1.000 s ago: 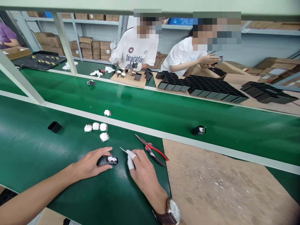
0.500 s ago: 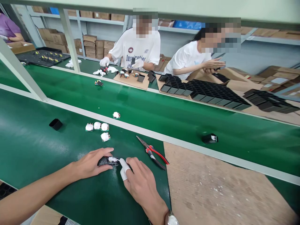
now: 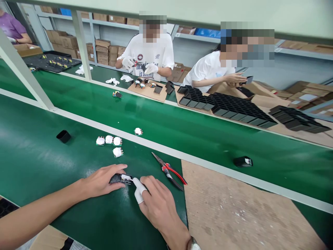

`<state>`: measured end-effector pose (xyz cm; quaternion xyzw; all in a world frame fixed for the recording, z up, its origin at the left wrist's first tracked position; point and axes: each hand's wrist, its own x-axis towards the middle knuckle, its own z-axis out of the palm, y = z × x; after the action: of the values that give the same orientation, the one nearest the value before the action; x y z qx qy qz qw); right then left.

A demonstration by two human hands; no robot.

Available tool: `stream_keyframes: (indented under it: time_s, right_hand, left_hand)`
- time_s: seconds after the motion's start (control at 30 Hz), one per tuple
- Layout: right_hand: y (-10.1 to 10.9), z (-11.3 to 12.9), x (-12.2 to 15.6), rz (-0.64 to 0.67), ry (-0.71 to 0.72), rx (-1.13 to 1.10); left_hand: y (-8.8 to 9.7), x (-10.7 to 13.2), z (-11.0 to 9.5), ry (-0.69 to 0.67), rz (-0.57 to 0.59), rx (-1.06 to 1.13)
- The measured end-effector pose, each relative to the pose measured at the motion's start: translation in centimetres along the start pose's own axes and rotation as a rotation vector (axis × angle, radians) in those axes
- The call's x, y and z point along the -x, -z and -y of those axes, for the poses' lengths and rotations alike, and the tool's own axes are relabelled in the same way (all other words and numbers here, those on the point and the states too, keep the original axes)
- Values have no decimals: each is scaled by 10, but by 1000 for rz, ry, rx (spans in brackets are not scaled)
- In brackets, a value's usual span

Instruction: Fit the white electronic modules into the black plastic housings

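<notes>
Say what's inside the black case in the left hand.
The black case, held by the left hand, shows a white mass and small parts at its open end. Anything deeper is hidden by the case itself.

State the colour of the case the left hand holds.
The case is black; the head view shows it best.

The single camera looks from the person's head, forward and down, across the green bench (image 3: 39, 139) before me. The left hand (image 3: 102, 178) and the right hand (image 3: 158, 199) are near to it, low in the view, while the co-workers (image 3: 163, 52) and the shelves (image 3: 197, 39) behind them stand much farther away.
</notes>
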<state>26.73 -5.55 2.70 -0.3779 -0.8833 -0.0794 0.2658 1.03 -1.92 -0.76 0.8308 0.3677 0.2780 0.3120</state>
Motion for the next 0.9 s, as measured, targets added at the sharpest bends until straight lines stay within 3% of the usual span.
stream_keyframes:
  time_s: [0.57,0.7,0.77,0.9]
  right_hand:
    - [-3,1,-5,49,-51,-6]
    - [-9,-12,2,-47,-143,-8]
    - [-16,-20,7,-71,-204,38]
    - [-31,-28,12,24,-233,111]
  left_hand:
    - [-2,1,3,33,15,-3]
    - [1,1,0,38,21,-33]
    - [3,0,-2,-17,11,-67]
    - [7,-2,-3,-276,-32,-139]
